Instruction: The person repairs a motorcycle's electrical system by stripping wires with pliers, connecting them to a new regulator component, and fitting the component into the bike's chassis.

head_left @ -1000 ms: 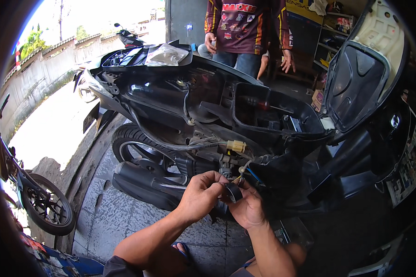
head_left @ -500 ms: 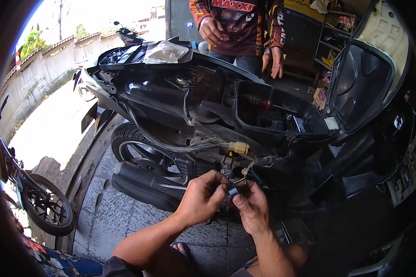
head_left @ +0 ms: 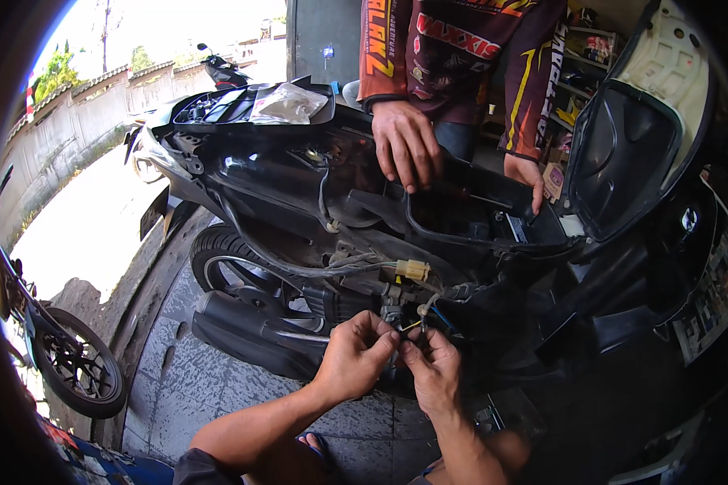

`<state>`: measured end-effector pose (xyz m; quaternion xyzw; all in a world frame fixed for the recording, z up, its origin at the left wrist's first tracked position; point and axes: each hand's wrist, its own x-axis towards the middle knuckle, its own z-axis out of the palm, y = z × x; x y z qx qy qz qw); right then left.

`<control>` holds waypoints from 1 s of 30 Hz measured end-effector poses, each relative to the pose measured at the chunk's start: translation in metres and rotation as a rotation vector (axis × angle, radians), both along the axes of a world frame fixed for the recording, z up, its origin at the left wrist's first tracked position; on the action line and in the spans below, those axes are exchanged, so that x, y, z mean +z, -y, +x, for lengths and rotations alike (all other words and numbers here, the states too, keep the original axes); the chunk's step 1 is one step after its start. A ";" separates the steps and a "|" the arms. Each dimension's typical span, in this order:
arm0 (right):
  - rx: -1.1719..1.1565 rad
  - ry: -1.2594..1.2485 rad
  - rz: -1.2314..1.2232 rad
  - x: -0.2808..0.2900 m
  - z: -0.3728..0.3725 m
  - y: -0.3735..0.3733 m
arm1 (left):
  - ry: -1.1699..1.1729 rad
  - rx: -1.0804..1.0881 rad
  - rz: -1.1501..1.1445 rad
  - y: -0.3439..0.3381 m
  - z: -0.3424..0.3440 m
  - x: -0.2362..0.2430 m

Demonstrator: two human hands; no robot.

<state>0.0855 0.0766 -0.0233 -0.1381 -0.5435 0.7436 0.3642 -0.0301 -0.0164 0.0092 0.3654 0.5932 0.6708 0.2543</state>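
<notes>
Low at the centre, my left hand (head_left: 356, 356) and my right hand (head_left: 435, 368) are pinched close together on a thin yellow wire (head_left: 411, 325) with a dark end between the fingertips; exactly what that end is, I cannot make out. A blue wire (head_left: 447, 322) runs just right of them. Above hangs a yellow connector (head_left: 412, 271) on a grey wiring harness (head_left: 283, 263). All this is on a black scooter (head_left: 259, 162) with stripped side panels, its rear wheel (head_left: 209, 250) behind the exhaust cover (head_left: 243, 331).
A co-worker (head_left: 461, 56) leans over the far side, hands at the storage compartment (head_left: 485, 234). The raised lid (head_left: 623, 153) is at right, a plastic bag (head_left: 287, 105) atop the rear. Another motorcycle's wheel (head_left: 81, 364) stands lower left. Shelves (head_left: 586, 48) are behind.
The co-worker has moved nearer, both hands lowering to the compartment. My hands have shifted slightly at the wires; the black part earlier visible between my fingers is now mostly hidden.
</notes>
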 end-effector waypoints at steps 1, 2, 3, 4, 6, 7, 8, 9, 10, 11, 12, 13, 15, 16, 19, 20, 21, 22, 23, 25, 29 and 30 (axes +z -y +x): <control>-0.025 -0.016 0.010 -0.006 -0.002 0.001 | 0.069 -0.024 -0.033 0.003 0.003 0.004; -0.030 -0.027 0.007 -0.009 -0.004 0.002 | 0.136 -0.043 -0.066 0.004 0.005 0.008; -0.036 -0.038 0.003 -0.012 -0.007 0.002 | 0.197 -0.045 -0.060 0.003 0.007 0.007; -0.043 -0.047 -0.001 -0.015 -0.008 0.000 | 0.291 -0.057 -0.067 0.002 0.008 0.005; -0.043 -0.076 -0.073 -0.017 -0.011 -0.006 | 0.452 -0.089 -0.060 -0.004 0.010 0.009; -0.042 -0.102 -0.129 -0.021 -0.013 -0.004 | 0.545 -0.088 -0.030 -0.005 0.013 0.005; -0.053 -0.139 -0.150 -0.021 -0.015 -0.008 | 0.594 -0.092 -0.014 -0.008 0.014 0.003; -0.025 -0.148 -0.180 -0.024 -0.015 -0.011 | 0.645 -0.122 -0.009 -0.008 0.012 -0.001; 0.046 -0.202 -0.224 -0.019 -0.023 -0.006 | 0.681 -0.118 -0.001 0.000 0.006 -0.001; 0.084 -0.229 -0.269 -0.019 -0.027 -0.006 | 0.711 -0.147 0.006 0.003 0.002 -0.007; 0.106 -0.251 -0.324 -0.022 -0.025 -0.011 | 0.747 -0.187 -0.005 -0.002 0.002 -0.012; 0.127 -0.286 -0.349 -0.019 -0.021 -0.016 | 0.732 -0.230 0.000 -0.005 0.005 -0.008; 0.211 -0.312 -0.377 -0.022 -0.014 -0.020 | 0.717 -0.234 0.028 -0.006 0.008 -0.010; 0.255 -0.330 -0.387 -0.020 -0.013 -0.023 | 0.696 -0.258 0.051 -0.007 0.005 -0.011; 0.374 -0.326 -0.490 -0.014 -0.007 -0.030 | 0.290 -0.112 -0.073 -0.007 -0.001 -0.007; 0.391 -0.321 -0.477 -0.013 -0.009 -0.029 | 0.187 -0.071 -0.079 -0.005 0.000 -0.005; 0.406 -0.315 -0.463 -0.013 -0.010 -0.028 | 0.087 -0.032 -0.085 -0.001 0.003 -0.002; 0.420 -0.308 -0.450 -0.014 -0.012 -0.027 | -0.013 0.012 -0.088 0.001 0.005 0.001; 0.411 -0.319 -0.441 -0.017 -0.013 -0.027 | -0.123 0.057 -0.097 0.004 0.006 0.001; 0.395 -0.338 -0.429 -0.025 -0.015 -0.028 | -0.296 0.128 -0.093 0.004 0.011 0.003; 0.238 -0.082 -0.413 -0.001 -0.018 -0.018 | -0.472 0.215 -0.073 0.005 0.017 0.006; 0.278 -0.006 -0.392 -0.007 -0.021 -0.023 | -0.466 0.214 -0.075 0.005 0.016 0.007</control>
